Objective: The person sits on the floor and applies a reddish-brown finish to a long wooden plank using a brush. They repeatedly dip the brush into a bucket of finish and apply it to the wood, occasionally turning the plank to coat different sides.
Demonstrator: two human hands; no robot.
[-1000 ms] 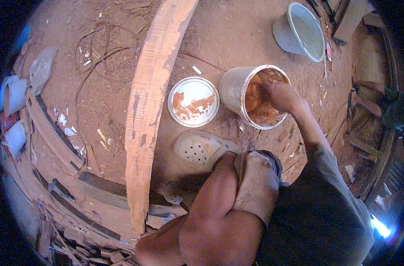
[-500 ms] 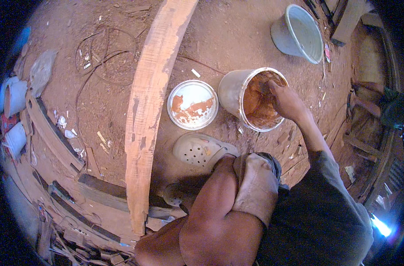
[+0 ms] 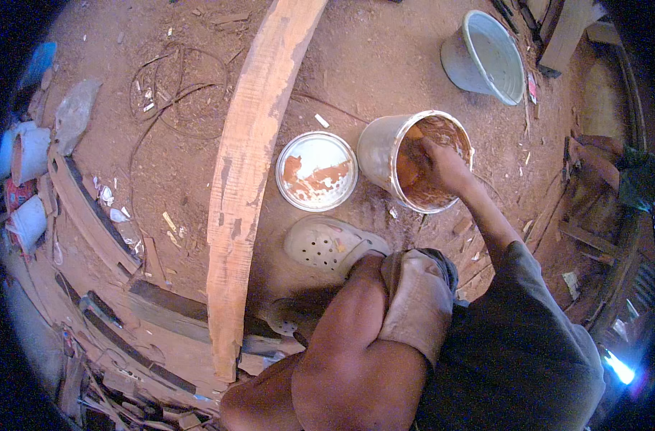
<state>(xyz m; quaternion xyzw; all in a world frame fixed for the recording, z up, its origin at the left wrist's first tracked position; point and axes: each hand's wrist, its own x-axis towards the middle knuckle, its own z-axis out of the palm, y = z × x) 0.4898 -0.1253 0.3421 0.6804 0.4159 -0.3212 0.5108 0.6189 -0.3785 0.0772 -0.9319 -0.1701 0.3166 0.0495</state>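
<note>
My right hand [image 3: 444, 164] reaches into a white bucket [image 3: 378, 156] coated inside with orange-brown paste. Its fingers curl down inside the rim, and whatever they hold is hidden. Just left of the bucket lies a round white lid [image 3: 316, 171] smeared with the same paste. A long pale wooden plank [image 3: 241, 179], patched with darker marks, runs from the top of the picture down past the lid. Below the lid is my foot in a pale perforated clog [image 3: 324, 244]. My left hand is out of sight.
A grey-green basin [image 3: 482, 61] stands at upper right. Another person's leg [image 3: 597, 172] with green cloth shows at right. Loops of cable, wood scraps and litter lie on the dirt floor [image 3: 169, 144]. Small buckets [image 3: 31, 153] and timber [image 3: 98, 223] line the left side.
My right hand has shifted about inside the bucket and now sits slightly lower in the picture. The other person's leg at the right edge has also moved a little.
</note>
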